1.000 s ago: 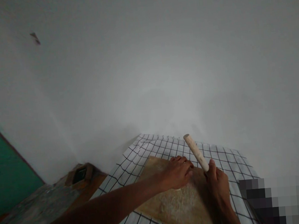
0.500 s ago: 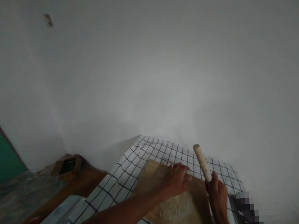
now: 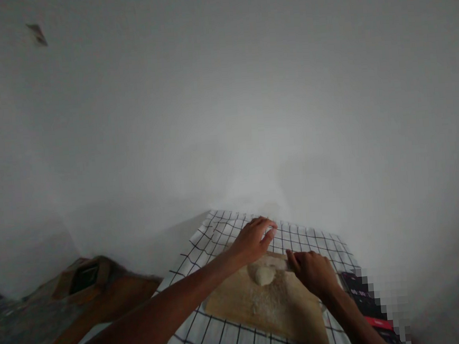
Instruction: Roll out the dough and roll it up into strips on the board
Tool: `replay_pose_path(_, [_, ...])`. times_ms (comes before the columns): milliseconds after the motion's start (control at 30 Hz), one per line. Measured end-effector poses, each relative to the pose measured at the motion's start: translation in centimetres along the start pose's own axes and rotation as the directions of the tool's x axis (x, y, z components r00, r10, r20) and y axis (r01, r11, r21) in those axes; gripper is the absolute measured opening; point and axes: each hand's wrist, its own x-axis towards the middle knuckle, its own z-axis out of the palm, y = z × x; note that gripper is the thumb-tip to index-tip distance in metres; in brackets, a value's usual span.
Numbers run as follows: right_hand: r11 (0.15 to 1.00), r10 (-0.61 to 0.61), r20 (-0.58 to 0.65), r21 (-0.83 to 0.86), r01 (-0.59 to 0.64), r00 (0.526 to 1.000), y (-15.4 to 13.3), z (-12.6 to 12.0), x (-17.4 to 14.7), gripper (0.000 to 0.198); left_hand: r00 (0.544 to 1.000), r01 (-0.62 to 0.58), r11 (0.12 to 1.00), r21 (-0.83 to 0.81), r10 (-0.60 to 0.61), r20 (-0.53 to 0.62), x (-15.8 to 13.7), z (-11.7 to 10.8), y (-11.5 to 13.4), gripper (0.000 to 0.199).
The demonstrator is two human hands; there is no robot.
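Note:
A wooden board [image 3: 304,314] lies on a white cloth with a dark grid [image 3: 226,336]. Pale flour dusts its middle. On the board sits a small rounded lump of dough [image 3: 264,276]. My left hand [image 3: 255,239] hovers past the dough, over the board's far edge, fingers spread and holding nothing. Close to the dough's right side, my right hand [image 3: 312,272] is wrapped round a wooden rolling pin [image 3: 277,262]. The pin points left, low behind the dough, and its far end is hard to make out.
A dark box with a red stripe [image 3: 378,322], partly blurred out, stands at the right edge of the cloth. A pale wall [image 3: 248,112] rises right behind the table. On the floor at lower left is a wooden box-like object [image 3: 82,279].
My left hand has lifted off the board and moved away, and the dough now shows. The rolling pin, upright before, has swung down to the left. The view has shifted right.

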Motion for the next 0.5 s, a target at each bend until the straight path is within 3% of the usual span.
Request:
replay_pose_path(100, [0.997,-0.061,0.045,-0.040,0.063,0.997,-2.0,-0.1,0.2,0.066,0.994,0.054,0.993,0.105,-0.064,0.090,-3.0,1.3,-0.8,0.029])
replay_pose_path(267, [0.996,-0.086,0.094,-0.006,0.087,0.992,-2.6,1.5,0.7,0.067,0.979,0.184,0.960,0.213,-0.198,0.044,-6.9,3.3,-3.5,0.033])
replay_pose_path(500, [0.985,-0.127,0.085,0.127,0.116,0.988,-1.0,3.0,2.6,0.049,0.963,0.220,0.941,0.259,-0.251,0.093,-5.5,3.6,-5.2,0.035])
